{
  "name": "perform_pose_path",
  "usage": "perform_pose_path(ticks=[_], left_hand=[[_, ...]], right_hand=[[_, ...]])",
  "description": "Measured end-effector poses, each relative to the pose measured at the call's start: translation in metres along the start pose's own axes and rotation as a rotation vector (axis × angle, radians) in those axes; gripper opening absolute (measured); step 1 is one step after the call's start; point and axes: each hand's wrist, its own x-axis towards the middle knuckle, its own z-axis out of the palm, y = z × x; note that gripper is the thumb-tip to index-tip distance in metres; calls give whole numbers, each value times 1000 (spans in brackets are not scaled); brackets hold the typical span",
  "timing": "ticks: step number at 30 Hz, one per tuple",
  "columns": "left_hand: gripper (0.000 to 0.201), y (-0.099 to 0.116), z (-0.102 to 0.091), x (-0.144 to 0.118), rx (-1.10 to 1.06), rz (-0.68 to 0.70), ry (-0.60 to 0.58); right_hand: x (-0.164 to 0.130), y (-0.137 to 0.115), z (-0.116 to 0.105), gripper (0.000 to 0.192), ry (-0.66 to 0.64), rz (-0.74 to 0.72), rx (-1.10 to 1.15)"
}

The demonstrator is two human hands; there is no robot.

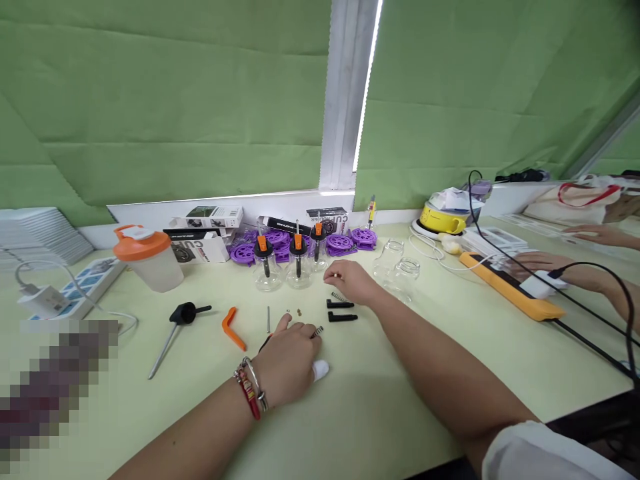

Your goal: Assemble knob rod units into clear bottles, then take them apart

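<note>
My left hand (290,360) is low over the table with its fingers curled. A small metal spring (319,331) shows at its fingertips, and a black edge peeks out near the thumb; what lies under the palm is hidden. My right hand (353,283) is farther forward, thumb and fingers pinched together; anything between them is too small to make out. Just below it lie another spring (338,297) and two black plastic pieces (342,317). A metal screw (269,320), a tiny brass part (299,312) and an orange bent lever (232,328) lie left of these.
Behind stand glass jars with black-and-orange tops (299,267), purple wheel-shaped parts (340,245) and open glass jars (407,273). A black funnel-like part with a metal rod (170,340), a shaker bottle (155,260) and power strips (510,287) flank them. Another person's hands (540,267) are at right.
</note>
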Motion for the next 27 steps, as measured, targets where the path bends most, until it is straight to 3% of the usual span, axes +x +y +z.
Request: perform_pose_path(ticks=[4, 13, 27], left_hand=[[23, 1, -1, 0, -13, -13, -15], [25, -1, 0, 0, -12, -4, -12], [26, -2, 1, 0, -23, -6, -13]], right_hand=[[-12, 21, -13, 10, -75, 46, 110], [-11, 29, 0, 13, -259, 0, 174], [-12, 42, 3, 16, -287, 15, 248]])
